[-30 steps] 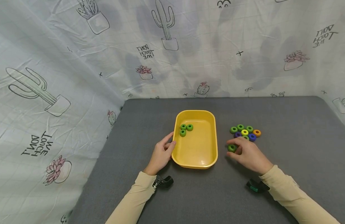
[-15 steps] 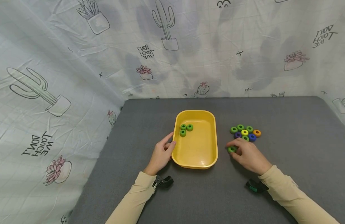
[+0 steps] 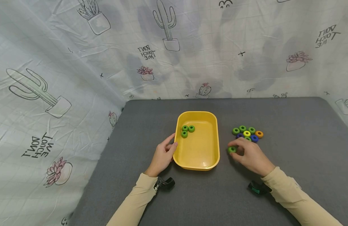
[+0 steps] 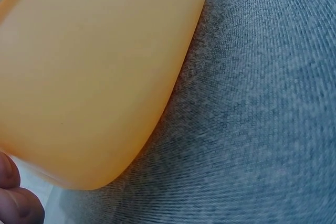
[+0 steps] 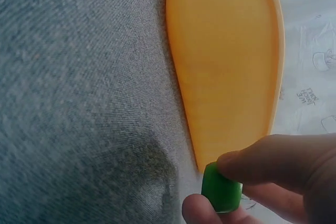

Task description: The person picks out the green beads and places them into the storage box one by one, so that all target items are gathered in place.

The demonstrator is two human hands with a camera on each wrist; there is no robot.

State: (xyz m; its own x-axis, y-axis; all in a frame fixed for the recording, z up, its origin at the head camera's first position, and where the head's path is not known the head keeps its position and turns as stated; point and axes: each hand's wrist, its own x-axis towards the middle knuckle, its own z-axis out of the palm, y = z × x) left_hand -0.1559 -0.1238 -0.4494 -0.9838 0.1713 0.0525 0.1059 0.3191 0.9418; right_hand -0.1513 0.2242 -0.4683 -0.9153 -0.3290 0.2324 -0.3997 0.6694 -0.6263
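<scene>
My left hand holds the near left side of a yellow plastic tray, thumb at the rim. In the left wrist view, fingertips show beside the tray's outer wall. Three green rings lie inside the tray, toward its far left. My right hand pinches another green ring between thumb and finger, to the right of the tray. In the right wrist view this ring appears side-on, with the tray behind it. Just beyond the hand lies a cluster of rings; one green ring is partly hidden by it.
The cluster has green rings, a yellow ring, an orange ring, a blue ring and a purple ring. A grey table bears everything. Behind it hangs a cactus-print cloth.
The right hand and its pinched green ring dip slightly toward me, then come back up and a little left. The left hand, the tray and the other rings stay put.
</scene>
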